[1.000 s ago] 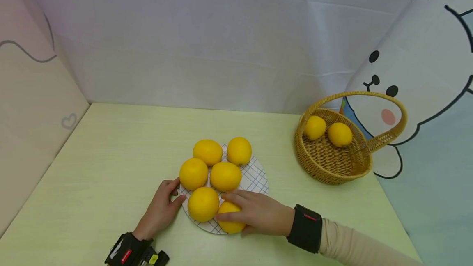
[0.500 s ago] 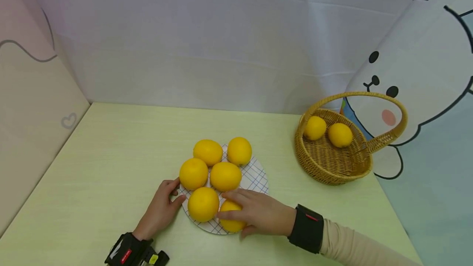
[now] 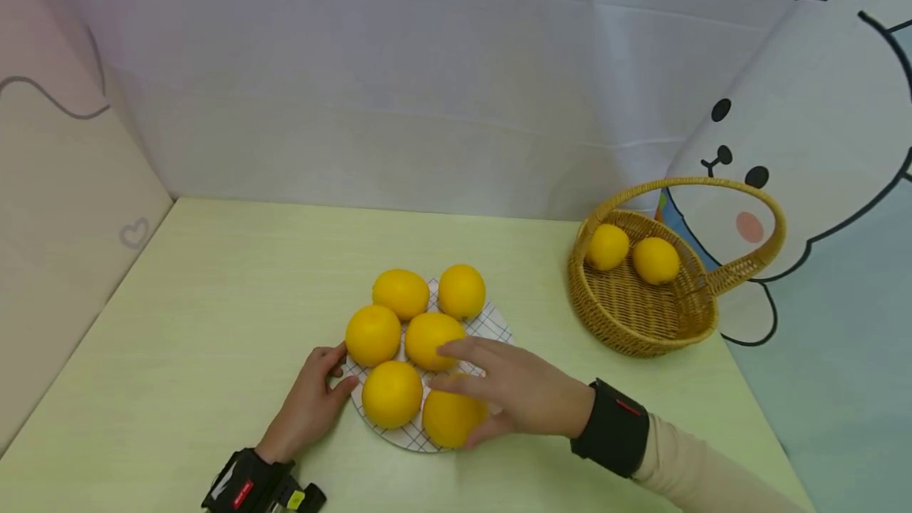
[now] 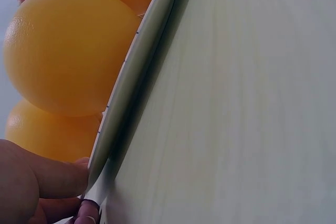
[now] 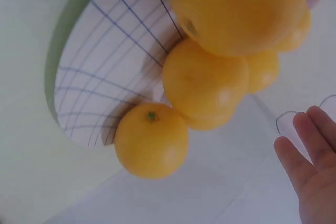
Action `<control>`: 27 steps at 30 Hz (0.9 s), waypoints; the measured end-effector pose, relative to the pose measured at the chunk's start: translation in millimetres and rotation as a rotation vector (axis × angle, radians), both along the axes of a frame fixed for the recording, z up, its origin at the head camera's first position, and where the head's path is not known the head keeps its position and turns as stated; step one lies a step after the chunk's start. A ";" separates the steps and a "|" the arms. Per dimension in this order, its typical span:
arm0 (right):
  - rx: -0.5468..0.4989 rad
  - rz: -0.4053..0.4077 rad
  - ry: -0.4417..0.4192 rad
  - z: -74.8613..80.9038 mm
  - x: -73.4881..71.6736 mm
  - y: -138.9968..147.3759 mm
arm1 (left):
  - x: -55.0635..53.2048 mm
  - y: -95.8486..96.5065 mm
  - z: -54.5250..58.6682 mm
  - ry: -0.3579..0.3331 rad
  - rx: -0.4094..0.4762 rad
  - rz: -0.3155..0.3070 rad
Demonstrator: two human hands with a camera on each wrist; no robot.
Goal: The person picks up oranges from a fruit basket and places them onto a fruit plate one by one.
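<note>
A white plate with blue grid lines (image 3: 492, 326) bears several oranges, among them a front-left orange (image 3: 392, 394) and a middle orange (image 3: 431, 339). My left hand (image 3: 310, 396) pinches the plate's left rim; in the left wrist view its thumb (image 4: 58, 176) lies over the rim and fingertips show beneath. My right hand (image 3: 523, 390) hovers above the front-right orange (image 3: 452, 416), fingers spread and partly covering it. In the right wrist view the right fingers (image 5: 300, 163) are extended and stand apart from the oranges, with nothing between them.
A wicker basket (image 3: 627, 329) with a tall arched handle stands at the table's right edge, holding two oranges (image 3: 655, 260). White cloth (image 3: 370, 101) hangs behind the pale table (image 3: 249, 275). A cartoon-printed panel (image 3: 841, 180) borders the right side.
My right hand has let go of the front-right orange and drawn up and a little to the right, so more of that orange shows. The left hand and plate have not moved.
</note>
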State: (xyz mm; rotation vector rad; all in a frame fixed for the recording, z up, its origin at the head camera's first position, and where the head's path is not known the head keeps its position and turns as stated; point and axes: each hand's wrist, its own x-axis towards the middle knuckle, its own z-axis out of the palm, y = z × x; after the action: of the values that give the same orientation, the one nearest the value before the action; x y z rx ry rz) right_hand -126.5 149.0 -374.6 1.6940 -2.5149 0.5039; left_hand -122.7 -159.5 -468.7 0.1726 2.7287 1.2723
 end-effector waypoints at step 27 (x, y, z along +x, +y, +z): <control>-0.494 -0.623 0.209 54.4 -82.1 164.3 | -1.7 -0.3 -3.5 -0.007 -0.003 0.001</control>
State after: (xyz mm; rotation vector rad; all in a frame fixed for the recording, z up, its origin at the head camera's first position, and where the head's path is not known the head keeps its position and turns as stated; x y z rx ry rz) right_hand -208.6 313.3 -320.2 0.7071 -2.3235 0.7458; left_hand -124.4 -159.8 -472.2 0.1657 2.7245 1.2671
